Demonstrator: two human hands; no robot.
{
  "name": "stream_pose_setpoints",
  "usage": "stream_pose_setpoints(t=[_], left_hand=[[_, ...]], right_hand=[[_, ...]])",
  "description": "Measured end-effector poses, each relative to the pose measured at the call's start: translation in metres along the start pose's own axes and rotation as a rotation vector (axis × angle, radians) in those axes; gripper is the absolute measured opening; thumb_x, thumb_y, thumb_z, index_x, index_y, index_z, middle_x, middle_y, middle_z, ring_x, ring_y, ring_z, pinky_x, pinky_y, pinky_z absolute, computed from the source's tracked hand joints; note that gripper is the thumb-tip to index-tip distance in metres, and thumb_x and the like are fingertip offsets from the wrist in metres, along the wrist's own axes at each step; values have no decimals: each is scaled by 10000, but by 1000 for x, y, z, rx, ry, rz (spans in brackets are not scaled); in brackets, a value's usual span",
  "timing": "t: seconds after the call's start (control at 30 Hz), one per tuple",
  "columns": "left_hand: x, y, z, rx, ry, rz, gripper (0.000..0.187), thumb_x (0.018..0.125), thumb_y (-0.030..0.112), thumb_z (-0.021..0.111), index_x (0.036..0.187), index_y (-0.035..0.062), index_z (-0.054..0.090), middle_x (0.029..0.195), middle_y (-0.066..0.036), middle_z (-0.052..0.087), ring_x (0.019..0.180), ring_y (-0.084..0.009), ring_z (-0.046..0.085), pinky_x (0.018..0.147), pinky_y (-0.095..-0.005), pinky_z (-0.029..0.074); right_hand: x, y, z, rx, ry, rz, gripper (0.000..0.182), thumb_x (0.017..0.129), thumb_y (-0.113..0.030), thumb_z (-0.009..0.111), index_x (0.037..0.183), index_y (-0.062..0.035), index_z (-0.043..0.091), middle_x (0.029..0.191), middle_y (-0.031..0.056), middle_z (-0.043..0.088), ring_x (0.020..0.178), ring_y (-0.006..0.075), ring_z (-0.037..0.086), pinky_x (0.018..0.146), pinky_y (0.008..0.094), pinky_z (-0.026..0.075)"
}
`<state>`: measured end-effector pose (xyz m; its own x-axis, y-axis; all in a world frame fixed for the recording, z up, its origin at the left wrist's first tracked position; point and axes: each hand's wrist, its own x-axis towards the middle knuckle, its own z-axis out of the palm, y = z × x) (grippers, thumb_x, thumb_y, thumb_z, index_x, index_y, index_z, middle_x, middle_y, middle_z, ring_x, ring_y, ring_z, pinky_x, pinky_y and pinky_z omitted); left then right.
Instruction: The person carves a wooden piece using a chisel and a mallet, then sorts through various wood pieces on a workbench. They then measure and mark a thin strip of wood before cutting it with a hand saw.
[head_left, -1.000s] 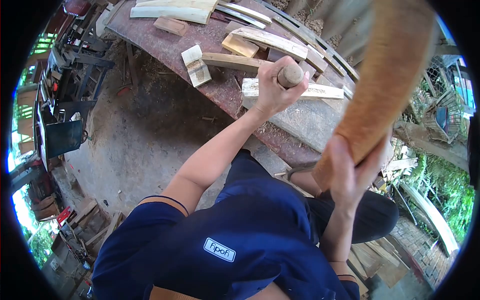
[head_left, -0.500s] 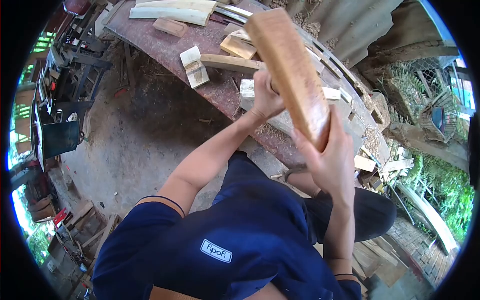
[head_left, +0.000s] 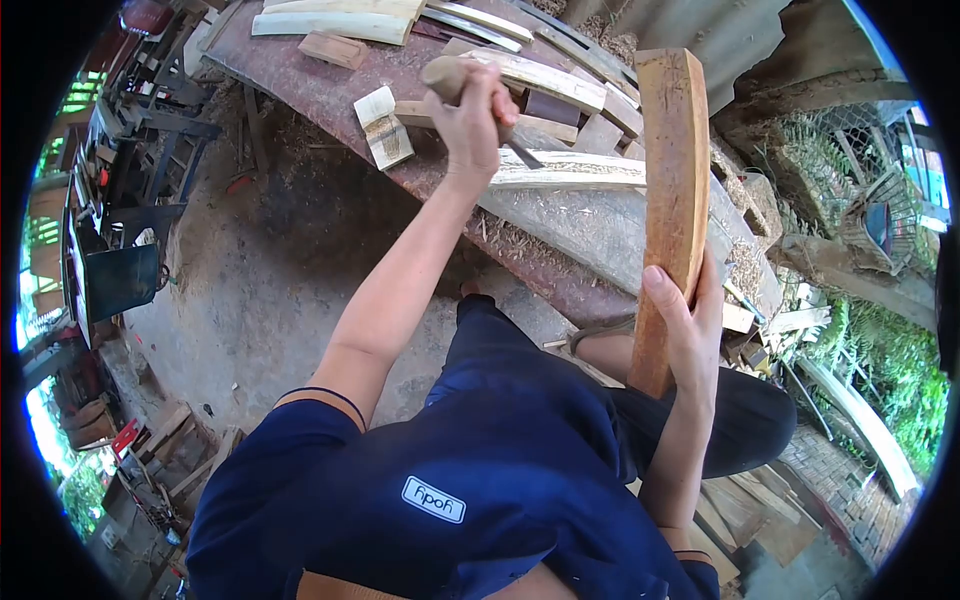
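Observation:
My left hand is closed round the wooden handle of a chisel. The chisel's dark blade slants down to the right, its tip close to a pale wooden strip that has a rough, chipped surface. In my right hand is a long brown wooden bar, gripped near its lower end. The bar stands nearly upright in view, in front of the strip's right end. My thumb lies across its face.
A reddish worktop carries several wooden pieces and shavings. A notched pale block lies near its edge, with a small brown block farther left. Beneath the strip is a grey board. More wood lies on the floor at lower right.
The brown bar has swung to the right and away from my left hand, turning more upright. My left hand has moved up and left, and the chisel now shows.

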<state>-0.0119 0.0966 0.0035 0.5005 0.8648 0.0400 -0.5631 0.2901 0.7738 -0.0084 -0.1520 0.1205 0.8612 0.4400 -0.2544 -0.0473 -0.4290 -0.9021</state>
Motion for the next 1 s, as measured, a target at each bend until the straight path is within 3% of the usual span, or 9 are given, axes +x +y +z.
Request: stream_pose_setpoints(t=[0.23,0.67,0.73,0.8,0.9,1.0], left_hand=[[-13,-9,20,223,-220,19,162,882,80,584,763,35,483,525,-25,472,442,-94,448,439,-250,382],[-21,-21,24,328,-187,52,177,876,98,604,748,37,498,521,-14,479,445,-95,469,427,-244,374],[-20,-25,22,415,-226,164,181,874,97,610,739,40,503,521,-12,483,446,-90,472,423,-239,373],[-19,-26,23,409,-211,146,180,873,94,611,738,42,504,521,-11,484,447,-87,473,422,-237,372],[-20,-24,24,389,-185,115,178,873,89,614,738,43,507,520,-9,484,448,-82,473,421,-233,371],[-21,-28,22,394,-191,120,177,875,91,616,741,40,512,520,-6,485,445,-79,469,416,-232,369]], right_hand=[[-2,-4,-3,35,-9,57,518,830,-312,732,1156,10,490,843,88,581,691,139,561,560,278,486],[2,4,-7,27,-31,91,521,822,-347,744,1106,6,488,774,78,570,595,132,565,476,266,480],[2,3,-6,37,-35,102,524,823,-351,743,1107,7,488,770,77,569,589,131,567,471,267,481],[4,3,-7,20,-47,109,533,825,-354,740,1115,13,486,784,86,581,574,133,574,464,270,484],[7,14,-5,-9,-37,4,541,828,-359,738,1128,15,488,805,93,594,595,136,586,488,276,491],[7,6,-6,3,-71,87,547,829,-363,738,1136,18,492,835,99,604,671,144,599,560,285,502]])
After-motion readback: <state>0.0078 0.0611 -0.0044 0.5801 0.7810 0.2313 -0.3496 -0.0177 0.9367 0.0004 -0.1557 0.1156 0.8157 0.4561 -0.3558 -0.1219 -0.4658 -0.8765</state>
